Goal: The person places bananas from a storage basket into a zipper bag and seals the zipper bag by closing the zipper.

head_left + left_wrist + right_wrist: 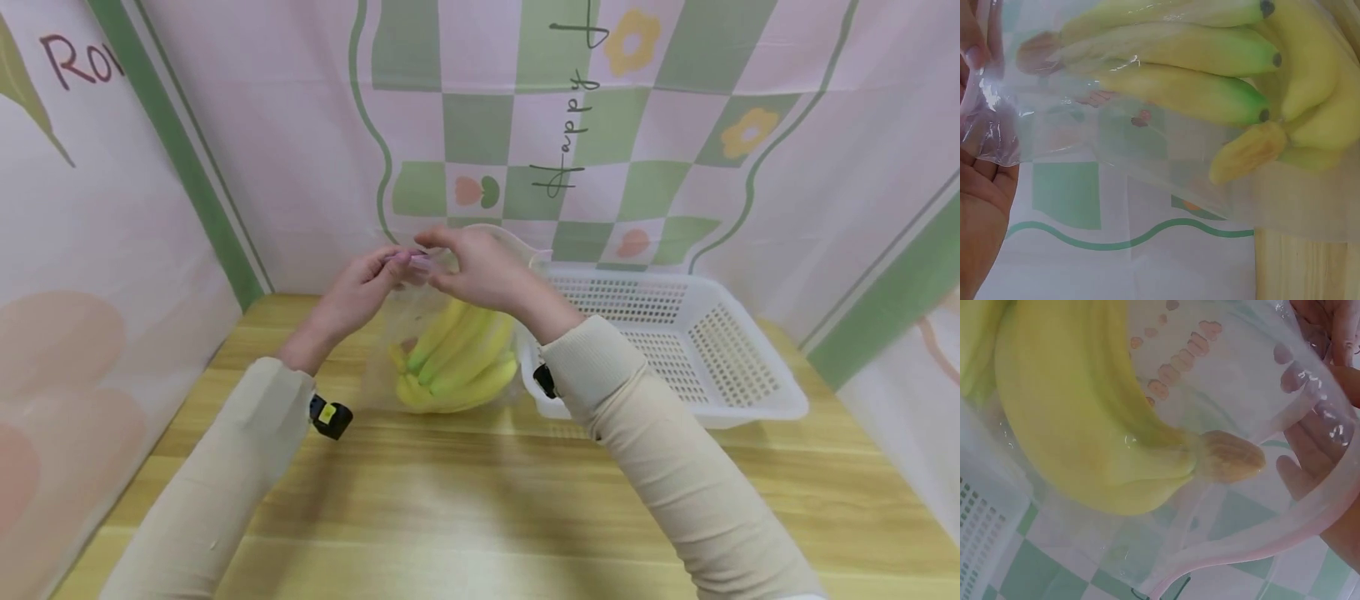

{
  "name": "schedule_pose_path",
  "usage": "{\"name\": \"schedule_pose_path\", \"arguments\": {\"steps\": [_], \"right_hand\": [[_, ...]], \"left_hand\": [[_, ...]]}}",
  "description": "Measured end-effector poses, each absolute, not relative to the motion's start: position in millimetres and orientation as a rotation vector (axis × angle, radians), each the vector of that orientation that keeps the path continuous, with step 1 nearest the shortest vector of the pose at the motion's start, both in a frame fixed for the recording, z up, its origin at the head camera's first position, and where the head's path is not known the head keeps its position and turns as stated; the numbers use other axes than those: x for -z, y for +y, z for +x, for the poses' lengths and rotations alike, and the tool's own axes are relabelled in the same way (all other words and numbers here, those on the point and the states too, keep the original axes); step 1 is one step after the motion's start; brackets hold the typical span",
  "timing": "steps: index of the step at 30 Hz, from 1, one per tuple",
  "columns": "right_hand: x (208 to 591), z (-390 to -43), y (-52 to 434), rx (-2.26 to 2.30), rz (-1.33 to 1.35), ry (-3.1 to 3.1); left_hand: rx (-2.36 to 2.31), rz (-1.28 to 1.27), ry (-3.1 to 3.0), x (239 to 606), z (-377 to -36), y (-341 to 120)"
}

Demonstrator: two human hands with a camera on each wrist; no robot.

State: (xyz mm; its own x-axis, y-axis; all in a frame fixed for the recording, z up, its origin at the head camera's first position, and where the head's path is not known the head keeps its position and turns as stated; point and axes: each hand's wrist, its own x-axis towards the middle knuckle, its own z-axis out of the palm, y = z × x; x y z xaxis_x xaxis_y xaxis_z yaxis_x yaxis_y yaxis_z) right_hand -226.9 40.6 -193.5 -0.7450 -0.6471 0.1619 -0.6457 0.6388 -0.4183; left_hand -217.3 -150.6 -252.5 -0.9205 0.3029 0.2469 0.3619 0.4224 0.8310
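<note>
Bunch of yellow-green bananas (457, 358) enclosed in clear plastic zip bag (420, 333), stood on wooden table (480, 500), just left of white perforated plastic basket (675, 333). Bag's top edge pinched by left hand (360, 287) and right hand (480, 267), fingertips meeting above bananas.

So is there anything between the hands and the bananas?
Yes. The clear plastic bag wraps around the bananas. The left hand and right hand pinch only the bag's top, so plastic separates them from the fruit.
</note>
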Motion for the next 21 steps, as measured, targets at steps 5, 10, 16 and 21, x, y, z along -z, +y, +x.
{"name": "schedule_pose_path", "arguments": {"steps": [5, 10, 16, 21], "right_hand": [[194.5, -228.5, 40.5, 0.647, -1.126, 2.852], [196.1, -229.0, 39.7, 0.623, -1.124, 2.852], [197.3, -225.8, 39.4, 0.661, -1.177, 2.837], [197.9, -224.3, 36.0, 0.745, -1.175, 2.803]], "left_hand": [[1.522, -0.468, -2.587, 251.8, -216.6, -146.6], [1.479, -0.274, -2.500, 252.6, -215.4, -144.8], [1.480, -0.268, -2.498, 253.3, -214.3, -143.1], [1.461, -0.241, -2.493, 252.5, -212.3, -141.7]]}}
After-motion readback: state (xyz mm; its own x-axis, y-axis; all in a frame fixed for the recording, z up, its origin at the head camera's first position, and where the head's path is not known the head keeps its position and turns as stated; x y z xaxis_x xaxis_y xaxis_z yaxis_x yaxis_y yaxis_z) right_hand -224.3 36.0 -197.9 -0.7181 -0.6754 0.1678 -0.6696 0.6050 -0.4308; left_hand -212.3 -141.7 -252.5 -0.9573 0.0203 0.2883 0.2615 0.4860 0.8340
